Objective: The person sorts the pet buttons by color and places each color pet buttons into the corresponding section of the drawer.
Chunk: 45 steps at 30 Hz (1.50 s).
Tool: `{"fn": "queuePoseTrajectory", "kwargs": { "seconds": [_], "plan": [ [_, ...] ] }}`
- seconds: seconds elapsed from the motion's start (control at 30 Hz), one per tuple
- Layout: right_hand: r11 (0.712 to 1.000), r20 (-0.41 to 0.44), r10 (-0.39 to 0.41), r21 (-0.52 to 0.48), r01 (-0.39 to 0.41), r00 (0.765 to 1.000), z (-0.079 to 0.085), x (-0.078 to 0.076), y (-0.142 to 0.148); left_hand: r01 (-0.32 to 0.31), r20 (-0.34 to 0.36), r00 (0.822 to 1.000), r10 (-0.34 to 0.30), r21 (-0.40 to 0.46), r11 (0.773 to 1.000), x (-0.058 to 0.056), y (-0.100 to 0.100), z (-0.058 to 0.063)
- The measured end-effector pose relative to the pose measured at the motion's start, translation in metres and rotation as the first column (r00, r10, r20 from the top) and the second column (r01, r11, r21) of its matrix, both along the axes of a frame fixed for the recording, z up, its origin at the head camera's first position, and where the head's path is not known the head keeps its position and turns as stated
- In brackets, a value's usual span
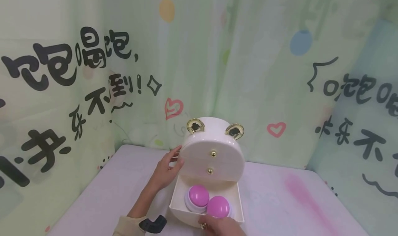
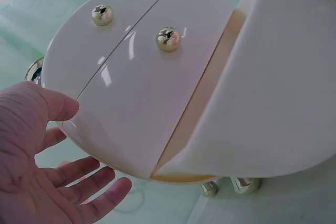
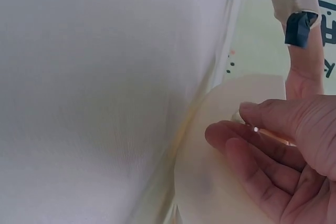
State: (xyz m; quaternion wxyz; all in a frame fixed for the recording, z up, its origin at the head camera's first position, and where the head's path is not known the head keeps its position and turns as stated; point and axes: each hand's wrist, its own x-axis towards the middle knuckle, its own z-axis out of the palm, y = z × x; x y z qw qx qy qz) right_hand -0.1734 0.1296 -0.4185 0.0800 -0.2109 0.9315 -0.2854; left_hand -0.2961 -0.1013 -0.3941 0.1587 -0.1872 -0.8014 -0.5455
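A white rounded storage box (image 1: 230, 160) with gold-rimmed ears and gold knobs stands on the table. Its bottom drawer (image 1: 174, 205) is pulled out and holds two round containers with pink lids, one at the left (image 1: 199, 196) and one at the right (image 1: 218, 206). My right hand (image 1: 222, 226) pinches the drawer's gold knob (image 1: 203, 225) between thumb and fingers, which the right wrist view also shows. My left hand (image 1: 166, 170) lies against the box's left side, its fingers spread and fairly straight, with the thumb on the front edge in the left wrist view.
The table (image 1: 273, 198) has a pale cover with a pink smear (image 1: 306, 201) on the right. A pale green curtain (image 1: 217, 56) with black writing, dots and hearts hangs behind and on both sides. Gold feet (image 2: 245, 184) show under the box.
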Motion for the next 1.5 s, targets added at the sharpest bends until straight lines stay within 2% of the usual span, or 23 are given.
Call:
{"fn": "queuePoseTrajectory", "kwargs": {
  "seconds": [0.07, 0.1, 0.13, 0.23, 0.4, 0.47, 0.6, 0.67, 0.87, 1.17, 1.33, 1.5],
  "plan": [
    [1.000, -0.053, 0.031, 0.005, -0.031, 0.998, -0.001, -0.003, 0.002, -0.004, 0.006, 1.000, 0.004, 0.000, 1.000, 0.002, 0.000, -0.001],
    [0.997, -0.125, 0.075, 0.042, -0.070, 0.989, -0.002, -0.004, 0.002, -0.004, 0.010, 1.000, 0.004, 0.001, 1.000, 0.003, 0.000, -0.001],
    [0.995, -0.152, 0.090, 0.046, -0.084, 0.984, -0.003, -0.006, 0.003, -0.003, 0.015, 1.000, 0.003, 0.002, 1.000, 0.004, 0.000, -0.001],
    [0.996, -0.205, 0.086, 0.036, -0.080, 0.975, -0.006, -0.012, 0.004, 0.000, 0.027, 1.000, 0.000, 0.005, 1.000, 0.006, 0.001, -0.002],
    [0.995, -0.346, 0.100, 0.060, -0.084, 0.933, -0.008, -0.024, 0.008, 0.001, 0.033, 0.999, -0.001, 0.001, 1.000, 0.006, 0.002, -0.003],
    [0.992, -0.412, 0.125, 0.071, -0.105, 0.902, -0.010, -0.028, 0.010, -0.002, 0.036, 0.999, 0.002, -0.002, 1.000, 0.006, 0.002, -0.003],
    [0.991, -0.482, 0.132, 0.044, -0.126, 0.866, -0.012, -0.036, 0.012, -0.009, 0.041, 0.999, 0.010, -0.009, 1.000, 0.004, 0.001, -0.003],
    [0.992, -0.478, 0.117, 0.022, -0.122, 0.871, -0.011, -0.040, 0.012, -0.011, 0.040, 0.999, 0.012, -0.013, 1.000, 0.004, 0.001, -0.003],
    [0.996, -0.424, 0.059, -0.030, -0.079, 0.904, -0.006, -0.052, 0.015, -0.009, 0.033, 0.999, 0.009, -0.011, 1.000, 0.003, 0.001, 0.001],
    [0.996, -0.458, 0.016, -0.067, -0.052, 0.889, -0.009, -0.070, 0.013, -0.005, 0.018, 1.000, 0.005, -0.011, 1.000, 0.000, 0.000, 0.003],
    [0.996, -0.460, -0.018, -0.081, -0.021, 0.888, -0.009, -0.076, 0.011, -0.013, 0.006, 1.000, 0.013, -0.001, 1.000, 0.000, -0.001, 0.002],
    [0.996, -0.479, -0.054, -0.093, 0.010, 0.876, -0.012, -0.080, 0.011, -0.009, 0.012, 1.000, 0.009, -0.001, 1.000, 0.001, 0.001, 0.002]
  ]
}}
